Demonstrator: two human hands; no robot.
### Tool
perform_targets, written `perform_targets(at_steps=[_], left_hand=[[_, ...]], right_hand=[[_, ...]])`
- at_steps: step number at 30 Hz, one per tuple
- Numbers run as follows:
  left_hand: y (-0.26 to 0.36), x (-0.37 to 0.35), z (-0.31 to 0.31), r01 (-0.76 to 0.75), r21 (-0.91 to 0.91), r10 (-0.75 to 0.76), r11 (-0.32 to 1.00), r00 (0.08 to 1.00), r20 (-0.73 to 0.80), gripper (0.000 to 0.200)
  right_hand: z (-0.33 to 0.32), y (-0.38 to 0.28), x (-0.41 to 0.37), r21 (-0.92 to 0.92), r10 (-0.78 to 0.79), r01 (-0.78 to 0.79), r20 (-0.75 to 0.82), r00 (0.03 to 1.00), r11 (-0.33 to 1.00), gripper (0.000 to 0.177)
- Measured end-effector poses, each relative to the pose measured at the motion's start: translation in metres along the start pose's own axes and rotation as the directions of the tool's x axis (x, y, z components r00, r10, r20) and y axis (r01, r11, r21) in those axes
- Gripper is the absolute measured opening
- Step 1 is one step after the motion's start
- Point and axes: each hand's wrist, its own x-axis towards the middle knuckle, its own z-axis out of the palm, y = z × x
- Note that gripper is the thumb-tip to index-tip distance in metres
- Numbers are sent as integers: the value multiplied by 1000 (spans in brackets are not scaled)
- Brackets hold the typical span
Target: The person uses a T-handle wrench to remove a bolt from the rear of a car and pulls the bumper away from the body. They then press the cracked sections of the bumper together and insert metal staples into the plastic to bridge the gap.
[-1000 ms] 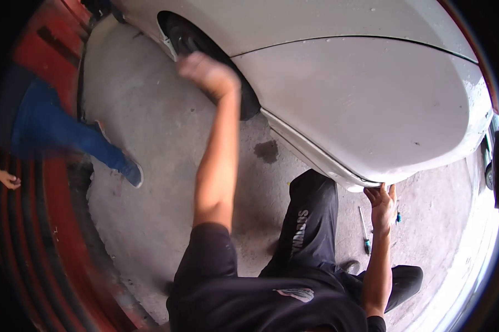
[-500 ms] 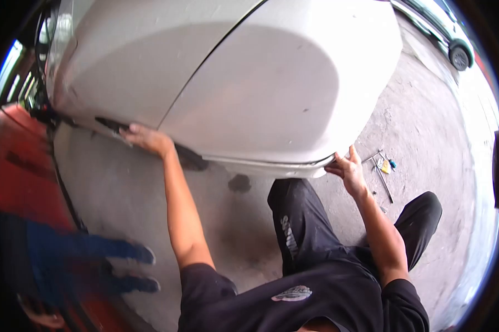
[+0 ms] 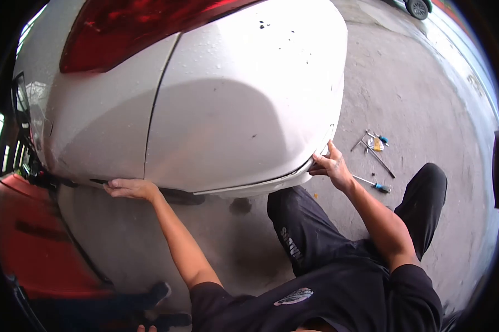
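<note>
A white car bumper (image 3: 216, 127) with water drops and dark chips fills the upper middle, below a red tail light (image 3: 128, 27). My left hand (image 3: 129, 189) lies with straight fingers against the lower edge of the white bodywork, left of the panel seam. At the lower right corner of the bumper, my right hand (image 3: 332, 167) grips the edge, thumb and fingers around it. Between the hands, a pale lower strip (image 3: 255, 188) runs along the bumper's bottom, with a dark gap above its right part. Some fingertips are hidden behind the edges.
Tools (image 3: 378, 155) with blue handles and a yellow packet lie on the concrete floor, and a screwdriver (image 3: 379, 187) lies nearer my knee. A red car (image 3: 34, 238) stands at left. Another person's dark-trousered legs (image 3: 105, 307) and fingertips show at lower left.
My view has tilted, so the tail light now shows. My left hand has shifted slightly left along the edge; my right hand keeps hold of the corner. The other person's legs have moved lower.
</note>
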Motion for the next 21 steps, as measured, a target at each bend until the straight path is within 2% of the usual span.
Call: perform_targets(at_steps=[2, 4, 6, 9, 10, 12, 14, 16, 18, 20, 21], left_hand=[[12, -6, -4, -39, 54, 36, 998, 998, 51, 72], [10, 0, -9, -76, 113, 62, 991, 991, 123, 67], [17, 5, -14, -124, 78, 115, 989, 987, 110, 65], [19, 5, -16, -236, 193, 197, 952, 959, 204, 65], [25, 0, -19, -242, 171, 203, 955, 955, 217, 65], [40, -9, -23, -286, 249, 216, 925, 937, 276, 66], [66, -36, -28, -286, 231, 205, 930, 925, 320, 67], [94, -80, -36, -423, 87, 364, 902, 854, 372, 69], [137, -141, -53, -365, -136, 385, 921, 798, 463, 72], [159, -210, -77, -408, -222, 462, 886, 724, 513, 58], [171, -240, -90, -373, -228, 430, 900, 662, 614, 47]], right_hand=[[1, -2, -4, -41, 22, -24, -34, 999, 999, 77], [-1, 7, 0, 11, 31, -31, -23, 999, 999, 80], [0, 3, 0, 2, 1, -1, -52, 999, 1000, 83], [3, 6, -1, 62, 2, 2, -66, 998, 998, 91], [2, 6, -3, 78, 16, -9, -91, 996, 997, 93], [-5, 10, 1, 76, -51, 52, -3, 999, 996, 107], [-2, 4, -3, 49, -25, 27, -45, 999, 998, 110], [0, 0, -5, 56, -33, 37, -62, 998, 998, 108], [-1, -2, -6, 23, -37, 39, -62, 997, 999, 106], [-2, 10, -2, 52, -34, 38, -79, 996, 998, 99], [-3, 14, 1, 66, -8, 14, -85, 996, 998, 99]])
